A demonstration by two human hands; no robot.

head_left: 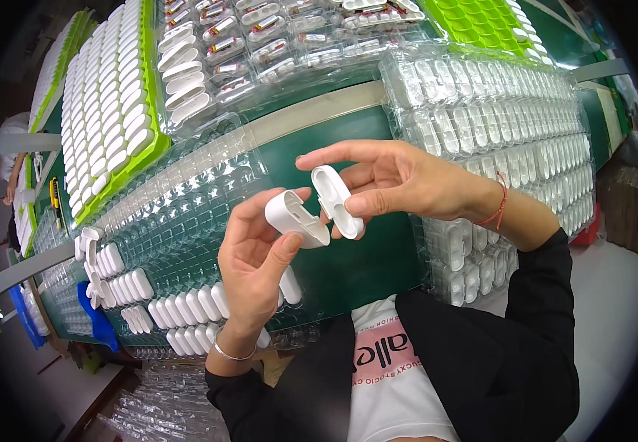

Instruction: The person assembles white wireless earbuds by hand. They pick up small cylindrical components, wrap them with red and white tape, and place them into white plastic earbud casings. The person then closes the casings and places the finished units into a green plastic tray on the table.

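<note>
My left hand (252, 250) grips a white plastic case shell (294, 217), its thumb along the lower side and its cut-out edge facing right. Between the thumb and fingers of my right hand (385, 184) is a white oval case insert (333, 200) with two rounded hollows, tilted toward me. The two parts are close together above the green table; whether they touch, I cannot tell. My right index finger stretches out above the insert.
Clear trays (495, 125) of white inserts are stacked at the right. A clear tray (179, 221) at the left holds white shells. Green trays (158, 140) of white lids and clear trays (260, 70) with small electronic parts stand farther back. The green table (378, 272) lies beneath my hands.
</note>
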